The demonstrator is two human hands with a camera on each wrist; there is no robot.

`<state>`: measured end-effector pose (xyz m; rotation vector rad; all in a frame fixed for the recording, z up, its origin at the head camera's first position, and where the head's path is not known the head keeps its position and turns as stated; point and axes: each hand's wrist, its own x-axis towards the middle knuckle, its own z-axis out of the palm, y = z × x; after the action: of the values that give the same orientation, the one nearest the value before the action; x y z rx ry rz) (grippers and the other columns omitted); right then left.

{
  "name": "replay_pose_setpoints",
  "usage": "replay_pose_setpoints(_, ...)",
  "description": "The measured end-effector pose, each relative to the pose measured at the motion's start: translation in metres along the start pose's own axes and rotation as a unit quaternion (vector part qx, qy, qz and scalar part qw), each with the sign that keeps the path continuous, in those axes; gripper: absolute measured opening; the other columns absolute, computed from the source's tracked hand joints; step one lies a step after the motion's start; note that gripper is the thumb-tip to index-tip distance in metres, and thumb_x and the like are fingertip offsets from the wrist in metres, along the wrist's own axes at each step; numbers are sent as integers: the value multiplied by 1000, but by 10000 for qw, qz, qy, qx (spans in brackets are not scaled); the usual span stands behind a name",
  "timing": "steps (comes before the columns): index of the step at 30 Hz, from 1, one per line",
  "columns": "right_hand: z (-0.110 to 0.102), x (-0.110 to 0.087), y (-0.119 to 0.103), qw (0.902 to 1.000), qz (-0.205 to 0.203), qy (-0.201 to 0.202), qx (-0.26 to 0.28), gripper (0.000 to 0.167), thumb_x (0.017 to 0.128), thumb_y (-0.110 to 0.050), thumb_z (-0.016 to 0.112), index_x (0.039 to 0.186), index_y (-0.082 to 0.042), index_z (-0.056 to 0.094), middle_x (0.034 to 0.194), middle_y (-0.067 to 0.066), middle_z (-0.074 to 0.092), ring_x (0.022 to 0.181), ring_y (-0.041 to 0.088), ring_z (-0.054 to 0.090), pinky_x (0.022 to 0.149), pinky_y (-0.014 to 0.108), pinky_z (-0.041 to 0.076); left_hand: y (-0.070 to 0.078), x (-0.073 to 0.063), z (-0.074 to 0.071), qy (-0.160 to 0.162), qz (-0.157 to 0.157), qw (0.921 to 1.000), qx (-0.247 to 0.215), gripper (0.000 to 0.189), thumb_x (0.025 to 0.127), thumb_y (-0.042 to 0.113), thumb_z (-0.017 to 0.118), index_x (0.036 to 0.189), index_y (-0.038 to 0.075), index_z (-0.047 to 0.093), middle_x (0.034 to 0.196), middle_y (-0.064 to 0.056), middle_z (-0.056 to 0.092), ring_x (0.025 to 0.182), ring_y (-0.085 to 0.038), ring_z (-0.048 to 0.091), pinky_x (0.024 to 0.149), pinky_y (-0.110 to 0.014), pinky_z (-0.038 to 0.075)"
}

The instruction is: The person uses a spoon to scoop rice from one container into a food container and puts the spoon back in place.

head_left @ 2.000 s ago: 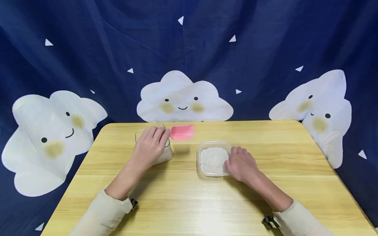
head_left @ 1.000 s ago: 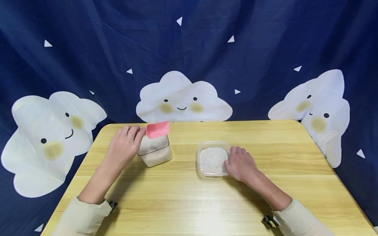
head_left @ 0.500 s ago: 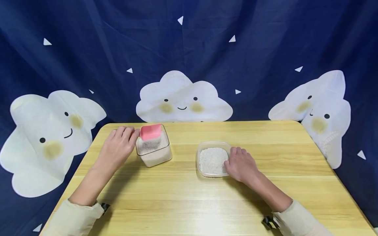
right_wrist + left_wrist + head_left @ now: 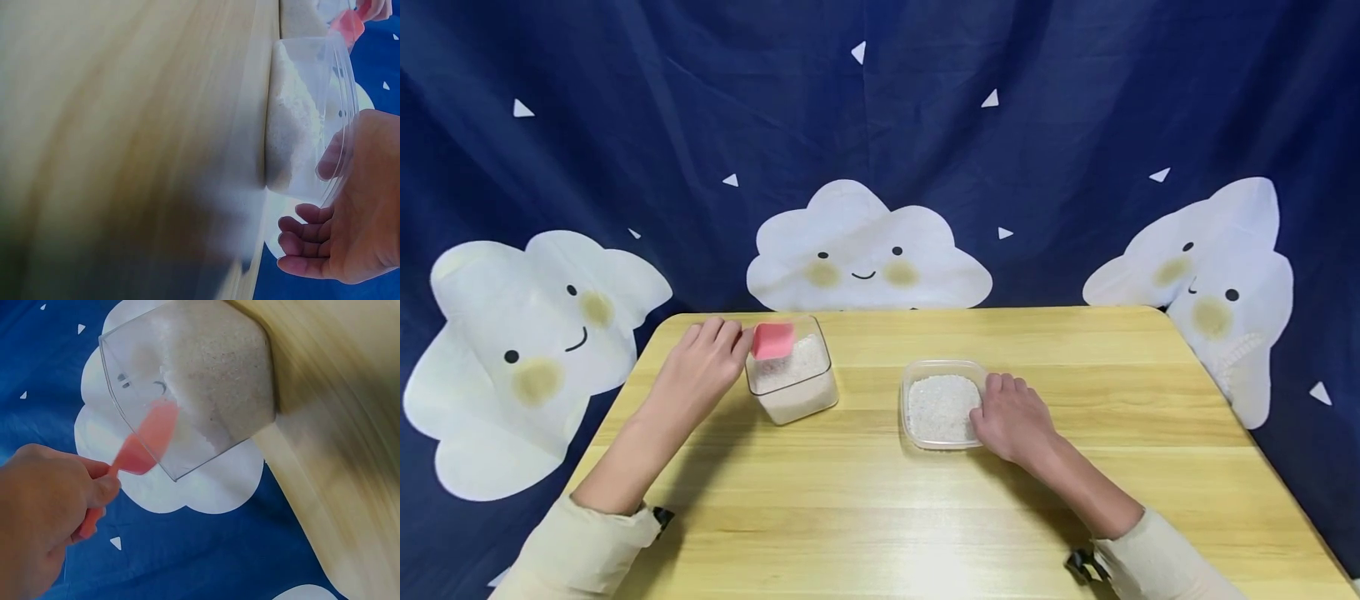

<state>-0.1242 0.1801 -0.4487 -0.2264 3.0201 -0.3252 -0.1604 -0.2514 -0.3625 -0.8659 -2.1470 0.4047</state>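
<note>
My left hand (image 4: 700, 362) grips a pink scoop (image 4: 147, 440) by its handle, thumb and fingers wrapped round it in the left wrist view. The scoop's bowl reaches over the rim into a tall clear square jar (image 4: 799, 403), its tip near the white rice (image 4: 801, 360) inside. In the left wrist view the rice is heaped at a slant. At the right, a low clear plastic tub (image 4: 946, 363) with more rice (image 4: 943, 408) stands on the table. My right hand (image 4: 1015, 417) pinches the tub's right rim, thumb inside and the other fingers outside, loosely bent.
The light wooden table (image 4: 880, 517) ends at a rounded far edge just behind the jar. Beyond it hangs a dark blue curtain (image 4: 925, 100) printed with smiling clouds. The tub stands to the right of the jar, with a gap between them.
My left hand has moved left from between the containers to the jar's left side. The scoop has lowered from above the jar into its mouth. My right hand and the tub stay put.
</note>
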Motion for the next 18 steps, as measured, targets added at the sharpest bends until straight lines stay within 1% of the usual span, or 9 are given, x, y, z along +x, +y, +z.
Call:
replay_pose_setpoints(4,1,0,1,10000,16,-1,32,30,95,-24,44,103,4,49,92,15,49,86,32,48,80,46,44,0,0,3,-54,55,10000,63,24,97,-2,41,89,-7,63,80,-17,53,73,-32,45,61,-34,33)
replay_pose_setpoints(7,2,-1,1,10000,-12,-69,50,32,95,-25,44,105,5,49,93,15,49,87,31,48,80,47,44,2,-1,2,-134,140,9997,141,27,96,-3,40,89,-7,66,81,-18,55,75,-33,47,62,-35,36)
replay_pose_setpoints(9,3,-1,0,10000,-23,-79,44,33,95,-25,44,106,5,49,93,15,49,87,31,48,80,46,44,5,0,0,-193,226,9993,211,31,98,-4,38,90,-8,67,82,-18,55,76,-33,48,63,-35,38)
replay_pose_setpoints(11,3,-1,0,10000,-36,-41,32,32,95,-25,44,105,5,49,93,15,49,87,32,48,79,46,44,9,3,-2,-240,283,9988,332,34,99,-5,35,89,-7,68,82,-18,56,77,-32,50,64,-35,40)
replay_pose_setpoints(14,2,-1,0,10000,-49,51,14,31,95,-25,44,104,5,49,92,15,49,86,32,49,79,45,44,14,8,-5,-256,275,9983,434,37,100,-7,32,86,-8,67,82,-18,56,78,-32,49,66,-36,41)
replay_pose_setpoints(18,1,0,1,10000,-62,60,-6,32,95,-25,44,104,5,50,93,15,49,86,31,49,79,46,45,20,13,-5,-214,300,9976,583,37,97,-7,35,83,-7,69,81,-17,55,76,-31,49,66,-35,41)
